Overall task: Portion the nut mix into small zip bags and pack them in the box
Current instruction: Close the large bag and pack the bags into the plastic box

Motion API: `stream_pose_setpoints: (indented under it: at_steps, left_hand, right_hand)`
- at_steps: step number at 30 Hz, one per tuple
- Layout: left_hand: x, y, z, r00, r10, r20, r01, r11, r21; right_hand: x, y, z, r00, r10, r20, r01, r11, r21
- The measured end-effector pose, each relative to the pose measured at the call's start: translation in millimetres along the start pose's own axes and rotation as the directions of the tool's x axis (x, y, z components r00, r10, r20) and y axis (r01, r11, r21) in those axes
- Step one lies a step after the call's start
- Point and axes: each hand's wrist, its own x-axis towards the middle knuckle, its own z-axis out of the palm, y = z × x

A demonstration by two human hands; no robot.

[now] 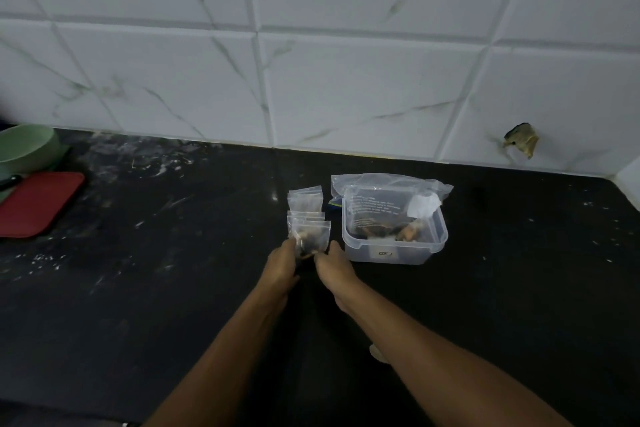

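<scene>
A small clear zip bag (310,234) with dark nut mix in it stands upright on the black counter. My left hand (282,263) and my right hand (334,262) pinch its lower edge from either side. Behind it lie two more small zip bags (305,201), one partly hidden. To the right stands a clear plastic box (394,246). A large clear zip bag (381,199) of nut mix rests inside the box and rises above its rim.
A red mat (38,204) and a green bowl (24,146) sit at the far left of the counter (173,288). A tiled wall (311,62) runs along the back, with a hole (521,140) at the right.
</scene>
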Motion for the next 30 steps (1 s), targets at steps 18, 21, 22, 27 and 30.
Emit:
stream_pose_setpoints:
  at_steps: [18, 21, 22, 27, 30]
  left_hand:
    - [-37, -2, 2, 0.948, 0.303, 0.096, -0.306, 0.952, 0.024]
    - [-32, 10, 21, 0.874, 0.458, 0.163, -0.482, 0.861, 0.164]
    - [-27, 14, 30, 0.863, 0.47, 0.183, -0.502, 0.839, 0.21]
    - [-34, 45, 77, 0.786, 0.509, 0.35, -0.586, 0.794, 0.163]
    - [-29, 55, 104, 0.785, 0.461, 0.414, -0.564, 0.809, 0.167]
  right_hand:
    - [-43, -20, -17, 0.978, -0.183, 0.099, 0.163, 0.97, 0.178]
    - [-56, -43, -53, 0.967, -0.252, 0.034, 0.246, 0.962, 0.12]
    - [-57, -51, -67, 0.967, -0.255, 0.003, 0.253, 0.963, 0.096]
    - [-43, -77, -129, 0.972, -0.187, -0.144, 0.188, 0.982, -0.01]
    - [-24, -76, -153, 0.974, -0.065, -0.215, 0.055, 0.997, -0.049]
